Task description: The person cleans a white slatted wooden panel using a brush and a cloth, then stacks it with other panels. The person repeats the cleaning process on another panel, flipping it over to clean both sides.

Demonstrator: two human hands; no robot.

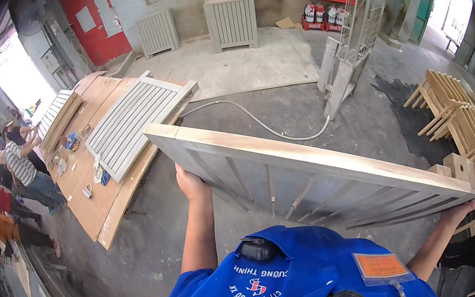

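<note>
Over grey floor (157, 226), left hand (192, 184) and right hand (462, 211) hold a slatted panel (312, 162).

Held slatted panel (312, 158): wood, matt greyish face, paler and smoother along the upper edge. Tabletop (99, 213): matt brown board, marked. Work shirt (322, 273): matt blue cloth. Badge holder (382, 265): glossy clear plastic. Floor (162, 220): scuffed grey concrete.
</note>
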